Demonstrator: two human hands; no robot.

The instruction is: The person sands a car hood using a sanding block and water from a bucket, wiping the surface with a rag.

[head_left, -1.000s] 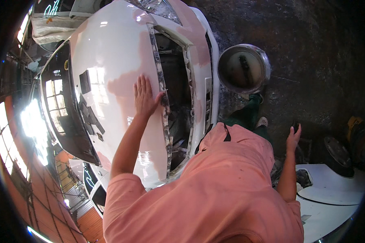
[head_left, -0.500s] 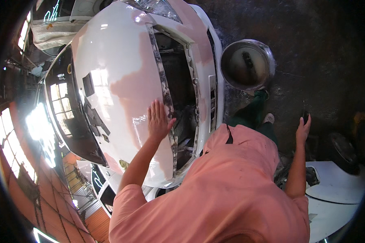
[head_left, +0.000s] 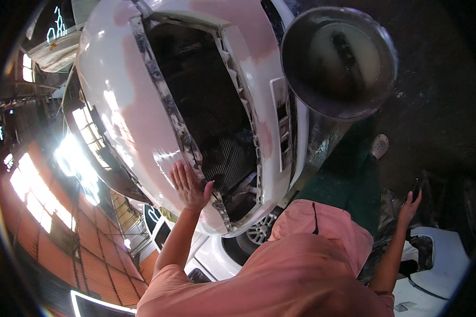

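Observation:
My left hand (head_left: 188, 187) lies with fingers spread on the front edge of a car hood (head_left: 148, 127), beside the dark grille opening (head_left: 195, 90). The hood is white with dull pink patches. My right hand (head_left: 410, 205) hangs out to the right, away from the car. Its fingers bend around a small dark thing that I cannot make out. A round metal basin (head_left: 296, 79) stands past the bumper, with cloudy liquid and a long dark object (head_left: 345, 48) in it.
The bumper (head_left: 296, 153) curves close to my legs. A wheel (head_left: 256, 232) of another white car shows low in the middle. At lower right is a white car panel (head_left: 441, 264) with dark clutter around it. Dark floor (head_left: 423, 105) runs along the right.
My view has shifted, and the basin and grille opening look larger. My left hand stays flat on the hood by its front edge. The right hand still hangs at the right.

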